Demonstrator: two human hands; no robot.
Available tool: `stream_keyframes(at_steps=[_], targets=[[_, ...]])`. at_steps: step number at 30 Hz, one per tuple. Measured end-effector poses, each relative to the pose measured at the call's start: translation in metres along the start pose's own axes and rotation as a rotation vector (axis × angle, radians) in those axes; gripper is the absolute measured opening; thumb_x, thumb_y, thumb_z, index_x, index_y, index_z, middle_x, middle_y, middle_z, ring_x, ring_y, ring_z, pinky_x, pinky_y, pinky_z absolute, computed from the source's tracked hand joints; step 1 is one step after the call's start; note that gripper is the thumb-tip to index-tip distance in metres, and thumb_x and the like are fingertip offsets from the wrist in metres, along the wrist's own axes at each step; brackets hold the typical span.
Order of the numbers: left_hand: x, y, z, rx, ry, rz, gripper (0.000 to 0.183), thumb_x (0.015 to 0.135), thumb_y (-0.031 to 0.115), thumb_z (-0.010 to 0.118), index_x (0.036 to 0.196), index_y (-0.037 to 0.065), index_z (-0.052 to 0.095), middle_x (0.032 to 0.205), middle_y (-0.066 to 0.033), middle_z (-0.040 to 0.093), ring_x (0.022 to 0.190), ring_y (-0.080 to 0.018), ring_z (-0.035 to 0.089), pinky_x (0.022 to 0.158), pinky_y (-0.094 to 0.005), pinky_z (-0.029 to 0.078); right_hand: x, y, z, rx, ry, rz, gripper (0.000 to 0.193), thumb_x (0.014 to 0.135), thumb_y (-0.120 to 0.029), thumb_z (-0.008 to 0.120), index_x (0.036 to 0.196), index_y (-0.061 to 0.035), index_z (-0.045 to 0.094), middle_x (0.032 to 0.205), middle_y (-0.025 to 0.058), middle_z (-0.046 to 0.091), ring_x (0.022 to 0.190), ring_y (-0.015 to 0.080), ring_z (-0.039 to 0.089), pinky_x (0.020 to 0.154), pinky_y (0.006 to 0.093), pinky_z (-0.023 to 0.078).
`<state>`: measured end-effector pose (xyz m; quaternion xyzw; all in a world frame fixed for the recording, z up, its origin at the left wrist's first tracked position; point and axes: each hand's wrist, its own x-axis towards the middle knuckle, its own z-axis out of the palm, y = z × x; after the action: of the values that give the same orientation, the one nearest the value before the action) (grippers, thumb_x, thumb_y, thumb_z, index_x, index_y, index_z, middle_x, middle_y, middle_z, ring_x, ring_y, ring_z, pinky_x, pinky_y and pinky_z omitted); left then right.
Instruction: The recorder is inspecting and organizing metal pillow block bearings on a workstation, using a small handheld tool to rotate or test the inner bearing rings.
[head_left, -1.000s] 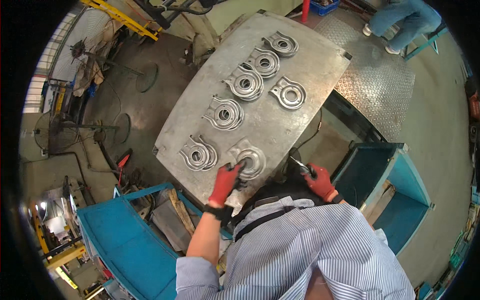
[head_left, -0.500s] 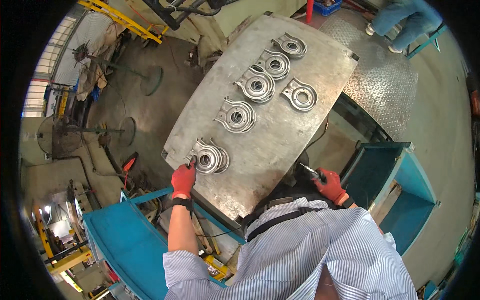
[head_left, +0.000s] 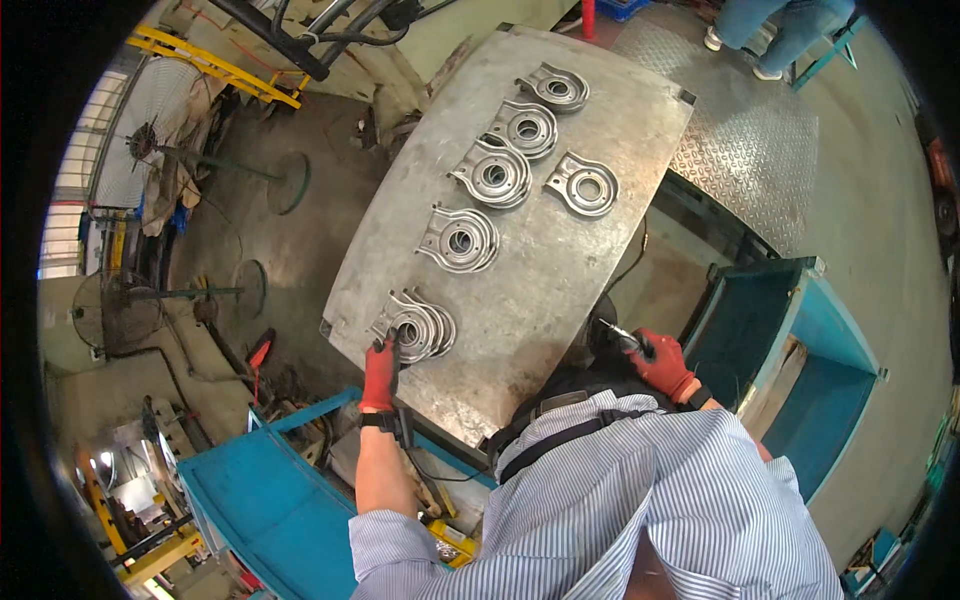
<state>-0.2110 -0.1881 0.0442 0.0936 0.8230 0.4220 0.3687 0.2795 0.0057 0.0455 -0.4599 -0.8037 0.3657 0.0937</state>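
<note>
My left hand (head_left: 380, 376), in a red glove, has its fingers closed at the tab edge of the nearest stack of ring-shaped metal brackets (head_left: 428, 328). These brackets overlap, slightly fanned out. In my right hand (head_left: 662, 364), also gloved in red, is a slim hand tool (head_left: 624, 337) with a bright metal tip, held off the table's right edge. Farther up the metal table (head_left: 530, 300) lie more bracket stacks: one (head_left: 461, 241), another (head_left: 494, 174), then two toward the far end. A separate bracket (head_left: 586, 185) lies to their right.
Blue metal bins stand at my left (head_left: 270, 500) and right (head_left: 830, 350). Pedestal fans (head_left: 288, 182) are on the left floor. A black hose-carrying arm (head_left: 270, 35) hangs at the far left. Beyond the table, a person's legs (head_left: 785, 35) show near a tread plate (head_left: 755, 165).
The whole view has shifted slightly. My left hand has drawn a little lower at the near bracket stack, its wrist turned more upright. My right hand still holds the tool.
</note>
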Motion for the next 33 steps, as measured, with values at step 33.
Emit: stream_keyframes(at_steps=[33], targets=[[-0.1, 0.137, 0.138, 0.562, 0.307, 0.699, 0.037, 0.086, 0.022, 0.065, 0.115, 0.0, 0.058, 0.1, -0.0176, 0.062, 0.091, -0.033, 0.06, 0.082, -0.0392, 0.047, 0.02, 0.028, -0.044, 0.153, 0.116, 0.077, 0.046, 0.08, -0.04, 0.066, 0.113, -0.0075, 0.061, 0.089, 0.0203, 0.066, 0.083, 0.038, 0.062, 0.075, 0.0442, 0.048]])
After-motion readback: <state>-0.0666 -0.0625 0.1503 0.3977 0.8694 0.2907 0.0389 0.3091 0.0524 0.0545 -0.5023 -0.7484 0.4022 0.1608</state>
